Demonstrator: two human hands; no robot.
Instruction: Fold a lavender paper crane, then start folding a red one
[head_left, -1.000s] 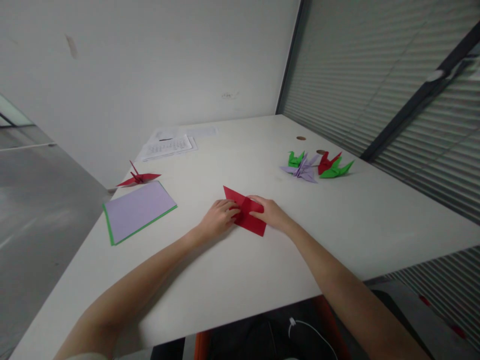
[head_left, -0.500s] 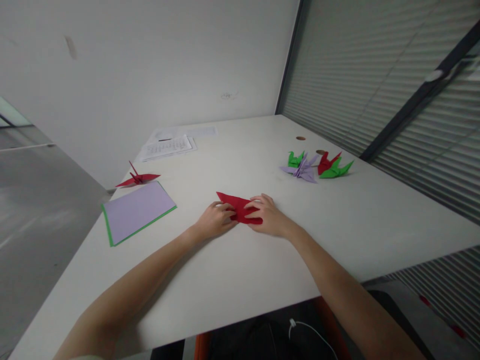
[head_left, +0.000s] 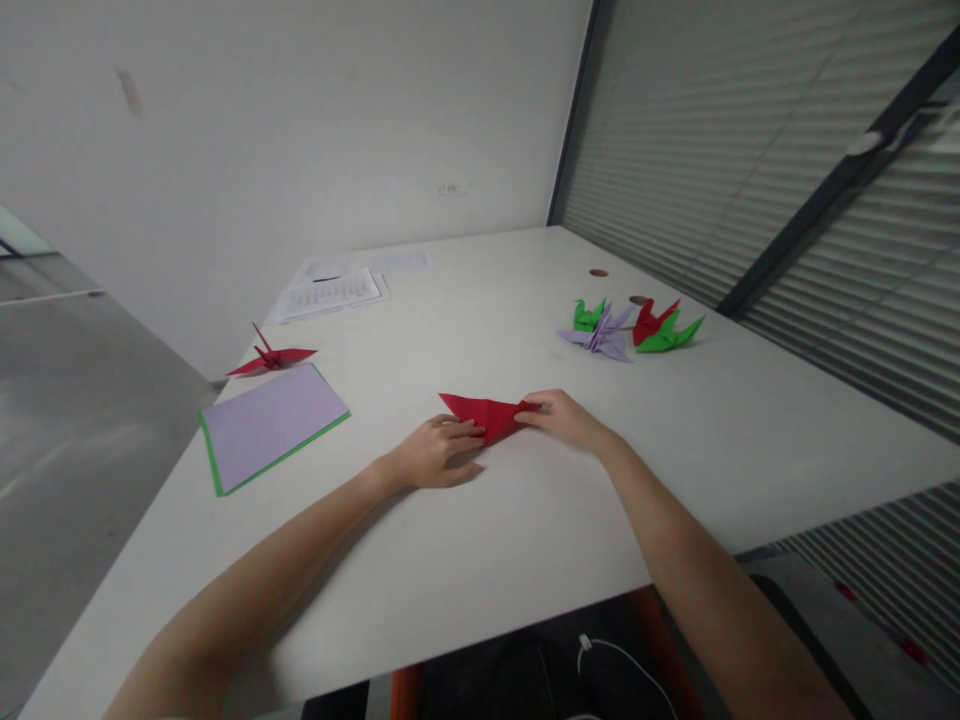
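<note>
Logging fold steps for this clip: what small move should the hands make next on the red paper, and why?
Probably run the right hand along the folded edge to crease it. The red paper lies as a flat triangle on the table, the left hand pinning its near corner, the right at its right tip.

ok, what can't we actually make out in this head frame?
Head view only:
- Red paper: the near edge is hidden under the left hand and the right tip under the right hand, so the fold layers can't be counted.
- Printed sheets: the text is too small to read.
- Folded figures: they overlap, so the count is uncertain.
- Cable: cut off by the bottom edge and the table.
</note>
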